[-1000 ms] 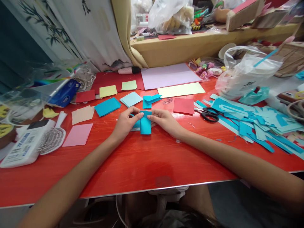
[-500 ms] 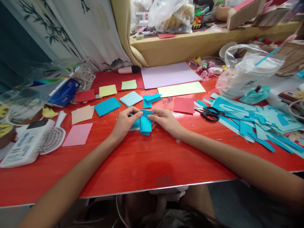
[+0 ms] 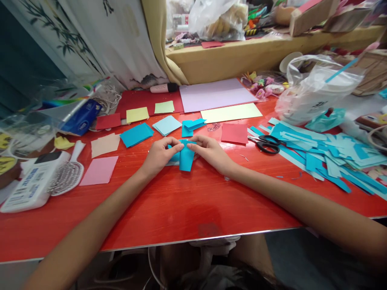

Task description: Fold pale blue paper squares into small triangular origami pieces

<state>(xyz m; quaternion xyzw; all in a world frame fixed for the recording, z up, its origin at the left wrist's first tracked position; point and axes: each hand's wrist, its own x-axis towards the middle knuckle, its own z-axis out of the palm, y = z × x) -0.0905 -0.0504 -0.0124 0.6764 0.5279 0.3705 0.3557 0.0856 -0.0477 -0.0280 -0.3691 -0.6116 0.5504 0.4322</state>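
Note:
A folded piece of blue paper (image 3: 186, 160) lies on the red table (image 3: 181, 205), a little past its middle. My left hand (image 3: 160, 155) pinches its top left part with thumb and fingers. From the other side, my right hand (image 3: 210, 152) pinches the top right part, fingertips nearly meeting those of the left. The lower flap of the paper sticks out toward me between both hands. Another folded blue piece (image 3: 190, 127) rests just behind them.
Small paper squares lie behind: blue (image 3: 136, 135), pale blue (image 3: 167, 125), red (image 3: 234, 133), pink (image 3: 99, 170). Black scissors (image 3: 266, 144) and a heap of blue paper strips (image 3: 326, 155) sit to the right, a hairbrush (image 3: 66, 175) and a white device (image 3: 32, 183) to the left.
Both hands have shifted their pinch slightly on the blue paper, fingertips drawing closer over its top edge. The paper's lower flap has tilted a little to the right.

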